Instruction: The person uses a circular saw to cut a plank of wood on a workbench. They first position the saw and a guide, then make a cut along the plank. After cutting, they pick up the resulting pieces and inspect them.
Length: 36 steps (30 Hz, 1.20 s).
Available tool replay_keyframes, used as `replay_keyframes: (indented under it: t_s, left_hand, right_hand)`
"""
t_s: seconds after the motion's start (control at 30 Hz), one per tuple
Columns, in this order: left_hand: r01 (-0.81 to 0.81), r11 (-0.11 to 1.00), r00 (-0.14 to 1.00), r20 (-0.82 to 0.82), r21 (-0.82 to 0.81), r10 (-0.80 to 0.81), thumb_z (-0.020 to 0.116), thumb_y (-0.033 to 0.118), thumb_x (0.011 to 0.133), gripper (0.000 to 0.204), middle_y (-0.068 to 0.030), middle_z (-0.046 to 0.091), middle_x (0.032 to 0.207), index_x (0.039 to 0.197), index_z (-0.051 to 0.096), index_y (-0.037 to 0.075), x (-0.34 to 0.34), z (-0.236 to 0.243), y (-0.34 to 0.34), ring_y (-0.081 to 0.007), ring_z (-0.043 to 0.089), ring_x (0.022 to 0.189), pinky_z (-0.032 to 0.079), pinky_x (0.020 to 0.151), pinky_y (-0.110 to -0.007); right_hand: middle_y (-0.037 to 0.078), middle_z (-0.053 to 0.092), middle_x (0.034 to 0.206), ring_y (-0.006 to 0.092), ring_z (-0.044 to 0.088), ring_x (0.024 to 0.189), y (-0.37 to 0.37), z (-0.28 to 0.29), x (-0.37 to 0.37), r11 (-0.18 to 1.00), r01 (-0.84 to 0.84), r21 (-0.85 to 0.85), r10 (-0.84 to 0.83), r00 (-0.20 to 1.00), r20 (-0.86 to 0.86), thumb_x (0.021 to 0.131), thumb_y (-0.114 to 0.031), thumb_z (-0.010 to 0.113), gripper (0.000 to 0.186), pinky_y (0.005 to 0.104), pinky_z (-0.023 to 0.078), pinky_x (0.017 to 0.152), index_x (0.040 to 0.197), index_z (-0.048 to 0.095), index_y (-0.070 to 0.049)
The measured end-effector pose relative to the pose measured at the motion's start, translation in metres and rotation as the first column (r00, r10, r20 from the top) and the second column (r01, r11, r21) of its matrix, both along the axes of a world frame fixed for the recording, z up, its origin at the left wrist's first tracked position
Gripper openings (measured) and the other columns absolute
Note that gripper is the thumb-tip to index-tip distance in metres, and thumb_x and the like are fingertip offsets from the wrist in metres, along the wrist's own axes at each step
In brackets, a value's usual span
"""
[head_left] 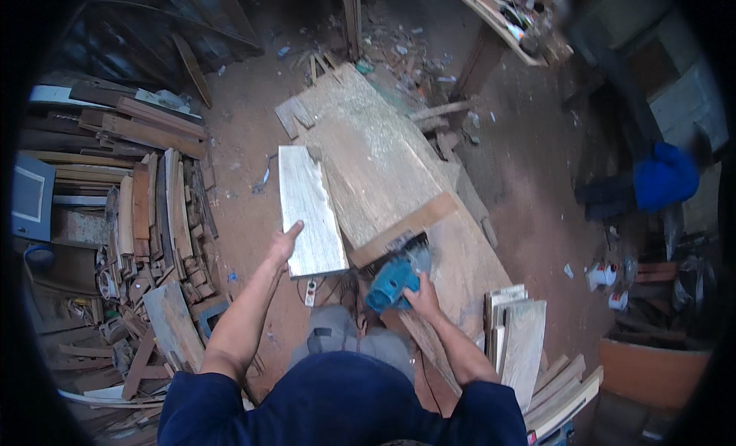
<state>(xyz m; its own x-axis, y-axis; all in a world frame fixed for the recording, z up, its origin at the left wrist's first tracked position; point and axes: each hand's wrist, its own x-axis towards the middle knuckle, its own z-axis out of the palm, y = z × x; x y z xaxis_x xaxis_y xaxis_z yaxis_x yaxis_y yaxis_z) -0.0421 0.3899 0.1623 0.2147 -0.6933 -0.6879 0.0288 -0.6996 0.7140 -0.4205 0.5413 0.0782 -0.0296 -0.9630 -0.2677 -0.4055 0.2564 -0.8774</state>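
My left hand (289, 239) grips a pale, whitish board (310, 201) by its left edge; the board has a ragged right edge. My right hand (420, 296) is closed on the handle of a teal power saw (387, 286), whose dark front end sits at a narrow brown plank (406, 225). That plank lies crosswise on a large, dusty wooden sheet (360, 132) angled away from me. Whether the saw's blade touches the plank I cannot tell. Below the board, between it and my legs, a white power strip (310, 293) lies on the floor.
Stacked offcuts (142, 208) crowd the left side. Leaning boards (521, 346) stand at the near right. A loaded wooden shelf (506, 21) juts in at the top right. A person in a blue top (663, 178) is at the far right, near white containers (602, 276).
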Motion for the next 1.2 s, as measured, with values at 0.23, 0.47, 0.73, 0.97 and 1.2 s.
replay_keyframes:
  t_s: [0.23,0.47,0.73,0.97,1.2]
  left_hand:
    - [-0.078,0.986,0.991,-0.116,-0.145,0.061,0.073,0.031,0.092,0.049,-0.0176,0.071,0.107,0.119,0.061,-0.008,0.034,-0.053,-0.019,-0.0252,0.07,0.089,0.057,0.077,-0.038]
    - [-0.154,0.961,0.97,-0.223,-0.228,0.102,0.071,0.036,0.094,0.058,-0.021,0.066,0.119,0.125,0.056,-0.01,0.002,-0.103,-0.062,-0.0282,0.065,0.108,0.052,0.091,-0.039]
    - [-0.259,0.965,0.954,-0.168,-0.05,0.247,0.047,0.06,0.099,0.08,-0.026,0.052,0.137,0.14,0.041,-0.009,-0.048,-0.173,-0.06,-0.0332,0.052,0.127,0.042,0.105,-0.043]
    - [-0.353,0.924,0.922,-0.219,-0.147,0.318,0.038,0.058,0.102,0.078,-0.0284,0.04,0.15,0.15,0.032,-0.003,-0.065,-0.255,-0.076,-0.0393,0.041,0.139,0.032,0.116,-0.043]
    - [-0.075,0.975,0.983,0.178,0.208,0.038,0.038,0.048,0.104,0.069,-0.0289,0.038,0.151,0.154,0.03,0.002,-0.034,-0.233,-0.123,-0.0375,0.033,0.145,0.031,0.117,-0.049]
  right_hand:
    - [0.023,0.065,0.074,0.0392,0.067,0.07,0.022,0.063,0.021,0.997,0.026,0.071,-0.005,0.96,-0.28,0.074,-0.027,0.079,0.046,0.0474,0.052,0.063,0.102,0.055,0.001]
    - [0.024,0.068,0.081,0.0429,0.068,0.078,0.068,0.163,0.024,0.961,-0.102,0.258,0.228,0.818,-0.528,0.073,-0.022,0.079,0.044,0.0497,0.054,0.07,0.104,0.054,-0.001]
    - [0.026,0.067,0.082,0.0444,0.067,0.078,0.122,0.224,0.036,0.907,0.017,0.42,0.289,0.699,-0.654,0.071,-0.021,0.081,0.048,0.0511,0.055,0.071,0.102,0.052,0.001]
    - [0.025,0.067,0.084,0.0452,0.067,0.082,0.158,0.245,0.046,0.842,0.241,0.482,0.188,0.707,-0.682,0.063,-0.018,0.088,0.055,0.0484,0.054,0.072,0.101,0.054,0.002]
    - [0.028,0.067,0.081,0.0471,0.067,0.08,0.151,0.261,0.061,0.867,0.248,0.432,0.145,0.704,-0.695,0.067,-0.018,0.084,0.05,0.0523,0.054,0.071,0.103,0.053,0.001]
